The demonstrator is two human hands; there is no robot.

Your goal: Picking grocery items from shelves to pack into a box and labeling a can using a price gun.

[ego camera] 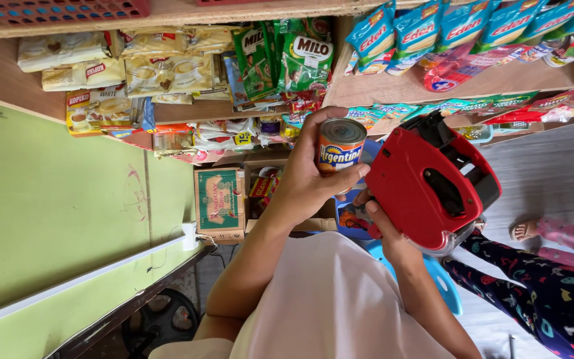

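The small round metal can with a blue and red label (339, 147) sits clasped in the left hand (307, 183), fingers wrapped round its side, just beside the red plastic price-label gun (430, 183) gripped in the right hand (383, 229). If the gun's nose meets the can's curved side at a slant, the can could twist out of the fingers or the sticker could land crooked.

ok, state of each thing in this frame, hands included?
left hand: gripped round the tin can
tin can: sealed, held up, lid end toward the camera
right hand: closed on the price labeller's handle
red price labeller: held beside the can, whether touching it is unclear
cardboard box: standing closed below the shelves
sachet packs: sealed, stacked on the shelf
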